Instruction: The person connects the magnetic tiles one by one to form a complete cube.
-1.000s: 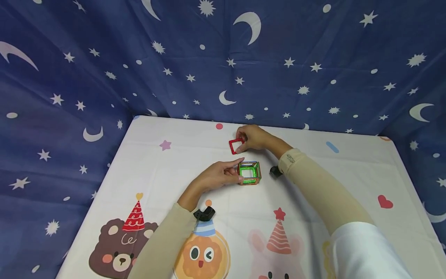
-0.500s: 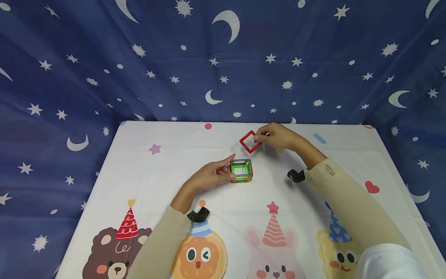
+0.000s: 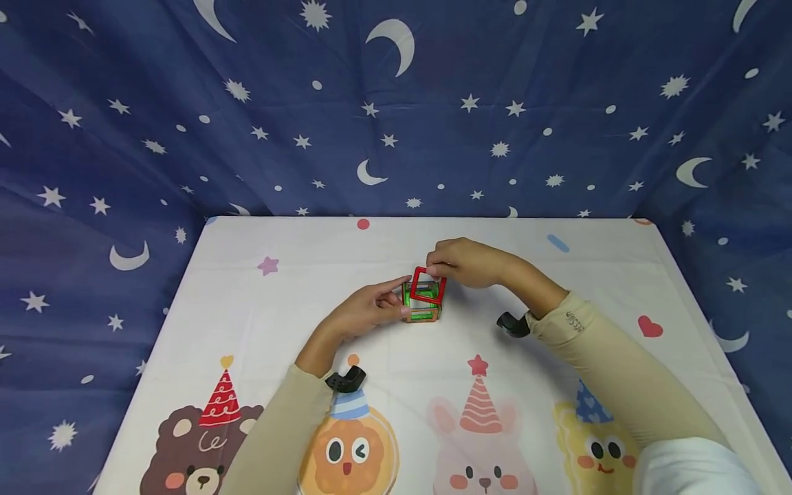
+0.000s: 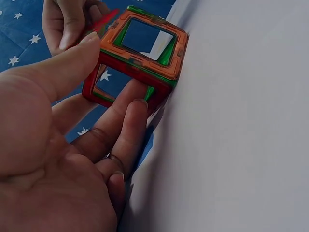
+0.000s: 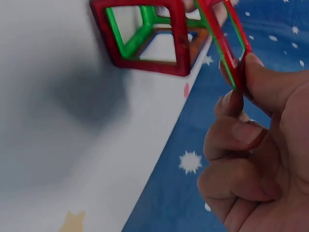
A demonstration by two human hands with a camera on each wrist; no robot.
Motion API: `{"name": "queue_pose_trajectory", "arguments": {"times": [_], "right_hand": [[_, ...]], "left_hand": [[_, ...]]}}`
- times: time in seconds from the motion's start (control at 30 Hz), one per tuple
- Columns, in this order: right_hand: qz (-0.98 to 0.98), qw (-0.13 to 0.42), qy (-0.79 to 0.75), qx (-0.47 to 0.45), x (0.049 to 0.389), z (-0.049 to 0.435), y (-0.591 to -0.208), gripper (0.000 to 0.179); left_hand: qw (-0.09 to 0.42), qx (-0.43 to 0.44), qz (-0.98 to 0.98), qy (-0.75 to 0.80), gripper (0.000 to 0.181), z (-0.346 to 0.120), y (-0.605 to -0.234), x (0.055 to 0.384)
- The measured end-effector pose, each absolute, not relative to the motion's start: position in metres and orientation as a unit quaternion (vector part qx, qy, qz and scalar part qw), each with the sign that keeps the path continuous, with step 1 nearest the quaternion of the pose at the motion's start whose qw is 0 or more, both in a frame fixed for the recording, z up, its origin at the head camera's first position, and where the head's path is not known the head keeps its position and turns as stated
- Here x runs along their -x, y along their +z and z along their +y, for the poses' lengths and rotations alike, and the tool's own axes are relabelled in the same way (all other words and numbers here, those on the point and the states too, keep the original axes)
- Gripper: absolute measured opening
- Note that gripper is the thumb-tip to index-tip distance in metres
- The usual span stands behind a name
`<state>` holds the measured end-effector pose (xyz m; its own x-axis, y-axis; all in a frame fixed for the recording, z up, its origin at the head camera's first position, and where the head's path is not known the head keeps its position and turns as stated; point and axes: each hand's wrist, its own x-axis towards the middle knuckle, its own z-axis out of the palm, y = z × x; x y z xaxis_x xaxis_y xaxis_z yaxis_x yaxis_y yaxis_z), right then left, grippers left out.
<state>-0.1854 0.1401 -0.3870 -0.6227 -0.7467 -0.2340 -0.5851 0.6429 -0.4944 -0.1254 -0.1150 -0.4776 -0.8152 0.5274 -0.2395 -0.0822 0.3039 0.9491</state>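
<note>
A small open-framed cube of magnetic tiles [image 3: 423,315], with orange, green and red frames, stands on the table. My left hand [image 3: 365,311] holds its left side; in the left wrist view the thumb lies at the orange frame [image 4: 137,61] and other fingers press the red side. Between thumb and fingers, my right hand [image 3: 473,262] pinches a square red magnetic tile [image 3: 425,299] by its corner. That tile is tilted and overlaps the cube's top in the head view. Seen from the right wrist, the red tile [image 5: 223,41] is edge-on close beside the cube [image 5: 152,67].
The white tablecloth [image 3: 334,254] is printed with cartoon animals and shapes. A dark blue curtain with stars and moons [image 3: 383,103] hangs along the table's back edge. Black wrist cameras sit on the left wrist [image 3: 346,379] and right wrist [image 3: 513,325].
My right hand first swings the red tile rightward, then brings it back left and down over the cube. My left hand keeps its hold on the cube. The head view shifts slightly.
</note>
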Motion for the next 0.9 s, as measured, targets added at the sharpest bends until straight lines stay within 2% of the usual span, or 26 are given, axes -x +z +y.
{"name": "queue_pose_trajectory", "arguments": {"times": [0.17, 0.47, 0.6, 0.7, 0.8, 0.9], "right_hand": [[0.893, 0.205, -0.119, 0.382, 0.181, 0.126, -0.391, 0.022], [0.913, 0.069, -0.131, 0.38, 0.176, 0.119, -0.403, 0.011], [0.917, 0.062, -0.158, 0.36, 0.174, 0.122, -0.409, 0.013], [0.921, 0.084, -0.175, 0.339, 0.17, 0.128, -0.41, 0.025], [0.924, 0.109, -0.177, 0.32, 0.162, 0.139, -0.413, 0.054], [0.925, 0.105, -0.18, 0.317, 0.151, 0.149, -0.421, 0.079]], "left_hand": [[0.265, -0.151, 0.761, 0.572, 0.07, -0.114, -0.478, 0.126], [0.257, -0.144, 0.777, 0.557, 0.066, -0.116, -0.478, 0.123], [0.254, -0.148, 0.776, 0.558, 0.063, -0.116, -0.477, 0.122], [0.253, -0.152, 0.776, 0.557, 0.063, -0.116, -0.476, 0.123], [0.255, -0.157, 0.772, 0.561, 0.069, -0.117, -0.478, 0.125], [0.257, -0.162, 0.767, 0.565, 0.073, -0.119, -0.479, 0.126]]}}
